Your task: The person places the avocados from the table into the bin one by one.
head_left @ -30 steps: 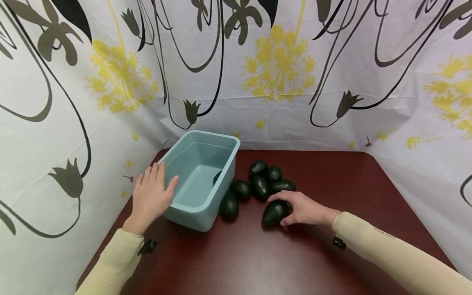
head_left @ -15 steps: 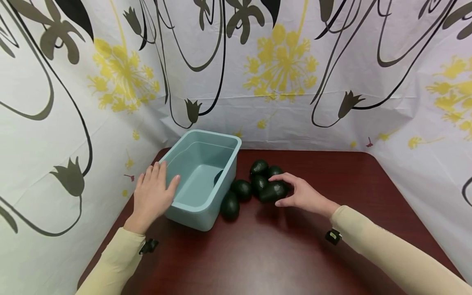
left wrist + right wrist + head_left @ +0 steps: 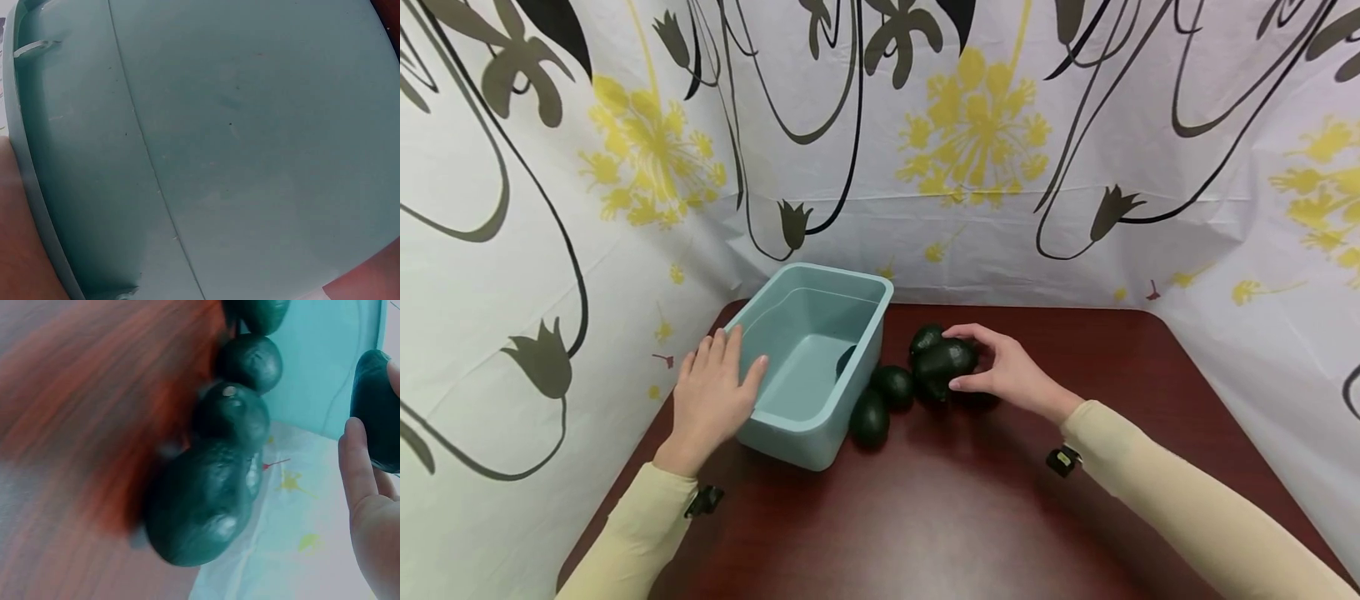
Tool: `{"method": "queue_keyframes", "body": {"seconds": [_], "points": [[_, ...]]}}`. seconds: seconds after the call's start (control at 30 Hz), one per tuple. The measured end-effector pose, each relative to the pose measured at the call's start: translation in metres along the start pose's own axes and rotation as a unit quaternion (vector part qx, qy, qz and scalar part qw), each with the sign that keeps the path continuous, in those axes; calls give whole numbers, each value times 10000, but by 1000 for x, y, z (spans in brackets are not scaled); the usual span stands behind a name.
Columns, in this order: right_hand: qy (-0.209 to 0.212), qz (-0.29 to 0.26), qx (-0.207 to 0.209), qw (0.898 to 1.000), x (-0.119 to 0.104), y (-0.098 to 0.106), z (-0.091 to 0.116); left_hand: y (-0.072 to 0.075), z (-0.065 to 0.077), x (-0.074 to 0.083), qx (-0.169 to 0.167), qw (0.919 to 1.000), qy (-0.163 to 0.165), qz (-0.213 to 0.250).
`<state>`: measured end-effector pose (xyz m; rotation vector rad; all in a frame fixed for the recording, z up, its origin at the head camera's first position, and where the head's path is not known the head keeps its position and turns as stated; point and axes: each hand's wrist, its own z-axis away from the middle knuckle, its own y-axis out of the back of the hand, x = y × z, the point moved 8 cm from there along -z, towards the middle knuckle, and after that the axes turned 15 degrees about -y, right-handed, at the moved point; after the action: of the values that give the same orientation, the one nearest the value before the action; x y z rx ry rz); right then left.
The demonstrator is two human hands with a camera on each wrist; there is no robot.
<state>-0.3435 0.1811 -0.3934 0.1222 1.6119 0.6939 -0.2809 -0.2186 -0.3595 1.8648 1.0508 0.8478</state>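
Note:
My right hand [image 3: 1015,373] grips a dark green avocado [image 3: 947,358] between thumb and fingers, over the cluster in the head view. In the right wrist view the held avocado [image 3: 374,415] is raised above several others, the nearest being a large avocado [image 3: 194,506]. My left hand [image 3: 711,396] rests with extended fingers on the left rim of a light blue plastic bin [image 3: 820,423]. The bin's outer wall [image 3: 250,150] fills most of the left wrist view. One dark avocado [image 3: 845,361] shows inside the bin, partly hidden by its right wall.
Two avocados, one in front [image 3: 870,419] and one behind [image 3: 892,387], lie against the bin's right side. Another avocado [image 3: 927,337] sits at the back of the cluster. The dark red wooden table [image 3: 1075,342] meets a patterned cloth [image 3: 970,250] behind.
My right hand has lifted the avocado off the table and carried it back and slightly left, over the cluster. The left hand keeps its place on the bin.

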Motion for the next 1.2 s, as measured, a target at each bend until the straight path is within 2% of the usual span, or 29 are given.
{"method": "queue_keyframes", "body": {"seconds": [0.5, 0.73, 1.07, 1.2], "points": [[204, -437, -146, 9987, -31, -10, -22, -1, 0, -1, -46, 10000, 54, -14], [100, -555, -225, 9982, -48, -15, -33, -2, -1, -2, -50, 9999, 82, 46], [663, -239, 43, 9975, -74, -26, -55, -2, 1, -6, -140, 9997, 174, 29], [629, -138, 138, 9978, -80, -28, -62, -3, -1, -5, -165, 9997, 173, 38]]}}
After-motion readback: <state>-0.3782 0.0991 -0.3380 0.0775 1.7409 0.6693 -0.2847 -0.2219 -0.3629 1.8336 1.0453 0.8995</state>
